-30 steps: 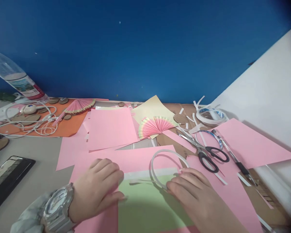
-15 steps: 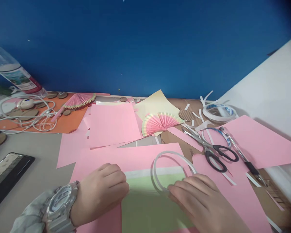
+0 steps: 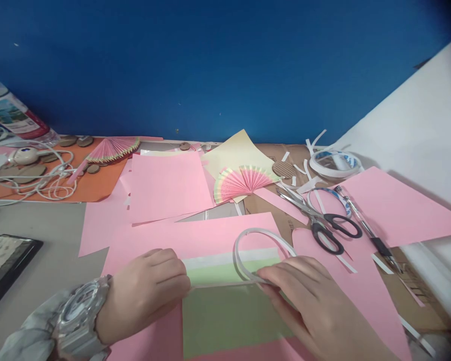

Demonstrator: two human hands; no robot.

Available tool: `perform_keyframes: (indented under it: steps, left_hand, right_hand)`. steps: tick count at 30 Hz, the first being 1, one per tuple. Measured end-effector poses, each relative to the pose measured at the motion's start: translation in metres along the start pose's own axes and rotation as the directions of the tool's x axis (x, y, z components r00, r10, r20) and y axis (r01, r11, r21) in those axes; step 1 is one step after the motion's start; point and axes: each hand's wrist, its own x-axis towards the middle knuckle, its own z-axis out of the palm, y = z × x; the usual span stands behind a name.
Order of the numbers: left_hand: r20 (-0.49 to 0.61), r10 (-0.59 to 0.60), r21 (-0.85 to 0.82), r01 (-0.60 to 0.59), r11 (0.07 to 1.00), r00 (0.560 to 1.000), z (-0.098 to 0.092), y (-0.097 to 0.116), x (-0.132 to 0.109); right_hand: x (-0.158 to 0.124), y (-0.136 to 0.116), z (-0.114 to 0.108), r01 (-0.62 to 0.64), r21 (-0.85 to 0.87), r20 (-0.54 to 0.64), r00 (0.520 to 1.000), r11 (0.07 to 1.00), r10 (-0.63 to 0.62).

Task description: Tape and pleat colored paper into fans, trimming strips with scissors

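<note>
Both hands at a white strip (image 3: 237,253) above a sheet of green paper (image 3: 233,321). Left hand (image 3: 146,293): fingers curled in, pinching the strip's near-straight end by the green paper's left edge. Right hand (image 3: 308,296): thumb and fingers closed on the strip, its slack rising as a loop just beyond the fingertips. Between the hands the strip runs almost level across the green paper, which lies on a pink sheet (image 3: 206,238).

Container: a labelled bottle (image 3: 15,115), far beyond the left hand; its contents cannot be made out.

Edges and room: the pink sheet's far edge lies beyond both hands, near a folded fan (image 3: 244,183). Gray tabletop (image 3: 63,225) shows left of the left hand, as far as a phone (image 3: 7,271). Scissors (image 3: 315,215) and a pen (image 3: 368,230) crowd the space just beyond the right hand. A blue wall (image 3: 210,65) bounds the far side.
</note>
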Motion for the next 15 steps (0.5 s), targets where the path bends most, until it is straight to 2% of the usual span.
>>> perform_keyframes:
  steps: [15]
  left_hand:
    - [-0.037,0.124,-0.066,-0.127,0.99,0.992,-0.0007,0.0003,-0.0031]
  right_hand:
    - [-0.0053,0.009,-0.0087,-0.052,-0.074,-0.066,0.997,0.996,0.047]
